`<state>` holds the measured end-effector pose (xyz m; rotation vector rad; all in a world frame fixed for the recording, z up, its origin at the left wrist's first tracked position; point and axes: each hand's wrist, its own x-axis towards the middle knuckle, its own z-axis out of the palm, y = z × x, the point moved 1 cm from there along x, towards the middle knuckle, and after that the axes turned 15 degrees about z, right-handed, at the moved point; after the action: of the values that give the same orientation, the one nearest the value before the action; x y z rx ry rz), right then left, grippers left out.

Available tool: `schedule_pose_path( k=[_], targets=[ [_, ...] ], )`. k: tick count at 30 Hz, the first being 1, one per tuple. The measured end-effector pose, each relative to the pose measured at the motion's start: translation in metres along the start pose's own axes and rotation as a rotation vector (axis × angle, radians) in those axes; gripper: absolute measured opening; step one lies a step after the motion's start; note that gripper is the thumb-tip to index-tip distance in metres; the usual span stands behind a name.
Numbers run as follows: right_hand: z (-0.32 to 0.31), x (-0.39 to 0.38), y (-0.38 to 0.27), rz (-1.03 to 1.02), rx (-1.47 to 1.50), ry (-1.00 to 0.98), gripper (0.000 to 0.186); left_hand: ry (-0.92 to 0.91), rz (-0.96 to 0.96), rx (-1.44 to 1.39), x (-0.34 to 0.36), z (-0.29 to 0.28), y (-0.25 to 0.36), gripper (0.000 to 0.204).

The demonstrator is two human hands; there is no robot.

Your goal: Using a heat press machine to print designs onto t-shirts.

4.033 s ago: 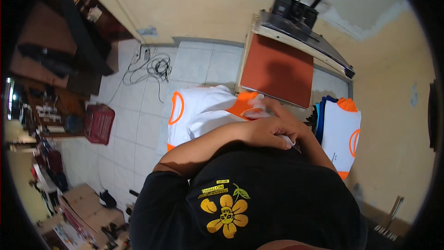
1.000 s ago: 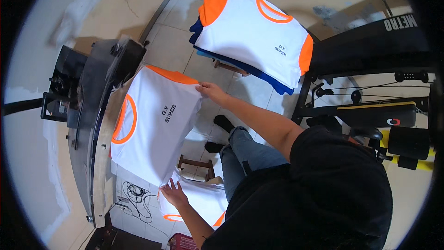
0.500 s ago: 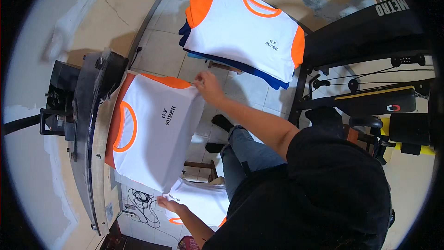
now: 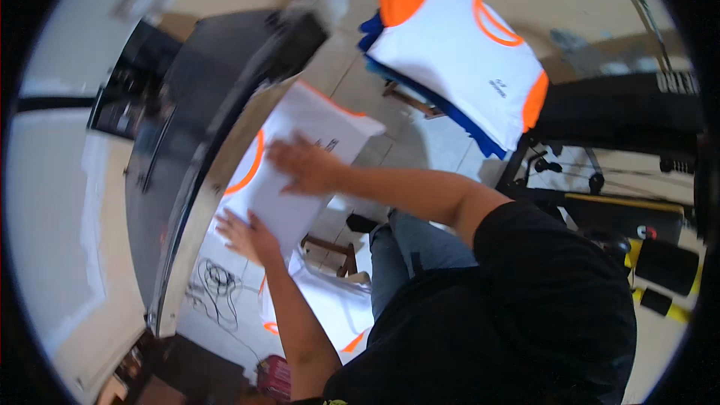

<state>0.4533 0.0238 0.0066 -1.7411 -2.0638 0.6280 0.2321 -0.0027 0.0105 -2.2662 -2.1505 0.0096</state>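
Observation:
A white T-shirt (image 4: 281, 124) with orange neckline and sleeve trim lies spread at the open edge of a dark press-like machine (image 4: 217, 90). Small dark print shows on its chest, partly behind my right hand (image 4: 306, 168). That hand is flat on the shirt, fingers spread and a little blurred. My left hand (image 4: 249, 238) rests with fingers apart at the shirt's near edge, by the neckline. Neither hand grips anything. Part of the shirt's collar side is hidden under the machine's edge.
A stack of folded shirts (image 4: 457, 52), white and orange over dark blue, sits on a wooden stool (image 4: 409, 101) at the back. More white shirts (image 4: 330, 296) lie by my legs. Black cable (image 4: 219, 281) coils on the tiled floor. Gym equipment (image 4: 622, 202) stands at right.
The view has turned, and the machine's top appears larger. Both hands have moved from the shirt's outer edges onto its surface, now laid flat with fingers spread.

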Motion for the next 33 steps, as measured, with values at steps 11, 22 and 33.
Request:
schedule_pose_path(
  k=[11, 22, 33],
  targets=[
    [-0.018, 0.047, 0.006, 0.197, -0.341, -0.086, 0.072, -0.002, -0.034, -0.185, 0.004, -0.011, -0.004, 0.058],
    [-0.019, 0.074, 0.038, 0.131, -0.204, -0.069, 0.056, 0.085, -0.069, -0.096, 0.002, -0.008, -0.007, 0.053],
    [-0.026, 0.03, 0.056, 0.259, -0.529, 0.126, 0.07, 0.073, -0.072, -0.139, 0.002, -0.006, -0.007, 0.052]
  ],
)
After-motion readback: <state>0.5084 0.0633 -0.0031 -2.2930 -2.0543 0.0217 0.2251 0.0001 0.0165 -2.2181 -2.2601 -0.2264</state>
